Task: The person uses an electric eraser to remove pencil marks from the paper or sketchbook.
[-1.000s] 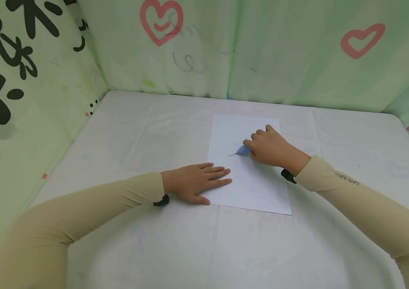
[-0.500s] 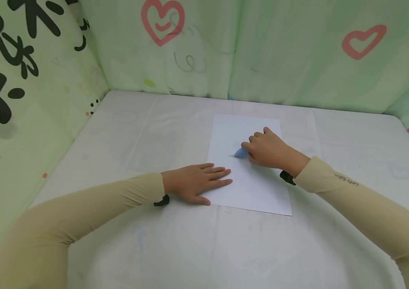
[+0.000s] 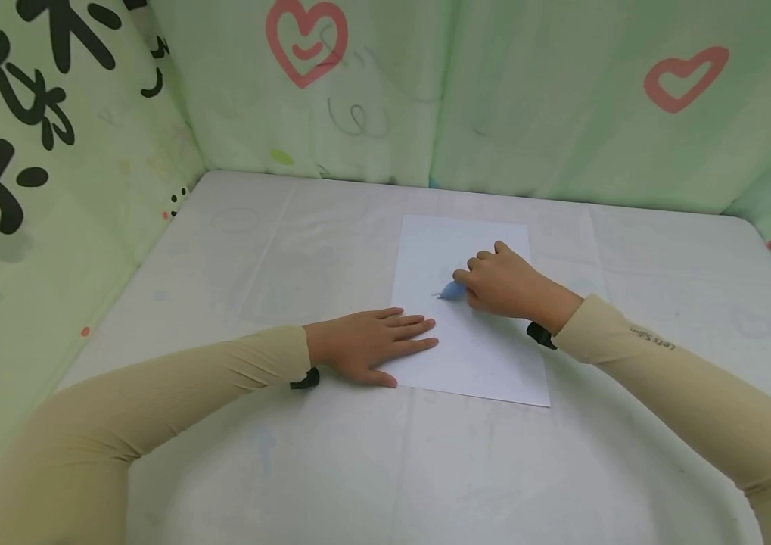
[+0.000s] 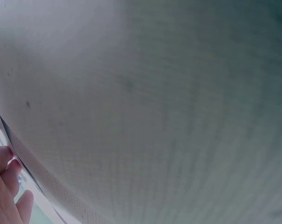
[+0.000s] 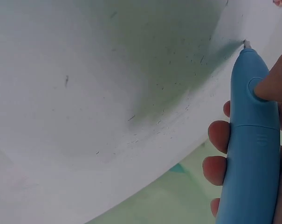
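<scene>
A sheet of white paper (image 3: 487, 363) lies on the table. My left hand (image 3: 371, 344) rests on its left edge, fingers spread and straight; only some fingertips (image 4: 10, 177) show in the left wrist view. My right hand (image 3: 504, 280) grips a blue electric eraser (image 5: 252, 158), with the thumb on its round button (image 5: 256, 87). Its pale tip (image 5: 247, 45) points down to the left at the paper, beside a short faint pencil line (image 3: 436, 294). Several dark crumbs (image 5: 131, 117) are scattered over the sheet in the right wrist view.
A white cloth (image 3: 276, 469) covers the table. Green curtains (image 3: 528, 91) with red hearts hang along the far edge, and a green side curtain (image 3: 106, 227) with black lettering stands on the left.
My right hand has shifted slightly left and nearer with the eraser, and less of the pencil line shows at its tip. The left hand and the paper have stayed in place.
</scene>
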The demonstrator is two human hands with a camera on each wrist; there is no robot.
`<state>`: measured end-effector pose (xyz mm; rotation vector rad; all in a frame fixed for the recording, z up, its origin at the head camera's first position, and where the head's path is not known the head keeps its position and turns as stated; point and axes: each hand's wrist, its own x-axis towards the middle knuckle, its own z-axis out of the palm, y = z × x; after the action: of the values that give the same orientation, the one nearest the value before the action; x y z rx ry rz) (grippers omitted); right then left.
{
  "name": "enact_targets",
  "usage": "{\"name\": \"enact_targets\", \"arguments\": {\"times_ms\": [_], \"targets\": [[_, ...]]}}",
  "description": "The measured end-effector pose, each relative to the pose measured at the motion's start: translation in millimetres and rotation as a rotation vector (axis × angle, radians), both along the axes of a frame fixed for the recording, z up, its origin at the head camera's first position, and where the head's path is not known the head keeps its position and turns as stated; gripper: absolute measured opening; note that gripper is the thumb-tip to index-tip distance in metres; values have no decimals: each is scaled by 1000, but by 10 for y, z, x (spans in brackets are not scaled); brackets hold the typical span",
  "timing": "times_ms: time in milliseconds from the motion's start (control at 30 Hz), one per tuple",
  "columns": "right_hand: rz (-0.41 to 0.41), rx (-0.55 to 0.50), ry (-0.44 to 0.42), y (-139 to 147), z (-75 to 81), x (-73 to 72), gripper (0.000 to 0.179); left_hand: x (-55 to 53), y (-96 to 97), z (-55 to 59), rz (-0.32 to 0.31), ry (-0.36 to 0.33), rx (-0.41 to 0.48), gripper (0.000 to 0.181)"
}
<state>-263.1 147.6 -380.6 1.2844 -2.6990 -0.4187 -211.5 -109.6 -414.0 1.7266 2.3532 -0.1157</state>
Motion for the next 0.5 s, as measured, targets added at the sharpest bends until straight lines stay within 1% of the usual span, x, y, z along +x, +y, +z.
{"name": "enact_targets", "arguments": {"times_ms": [167,333,500], "targets": [[-8,-5,12,5,-8,-2,19,4,5,0,0,4,-6,75],[9,-3,18,-4,-4,6,20,6,10,0,2,4,-7,75],[1,2,18,0,-2,17,19,7,12,-1,7,3,-15,74]]}}
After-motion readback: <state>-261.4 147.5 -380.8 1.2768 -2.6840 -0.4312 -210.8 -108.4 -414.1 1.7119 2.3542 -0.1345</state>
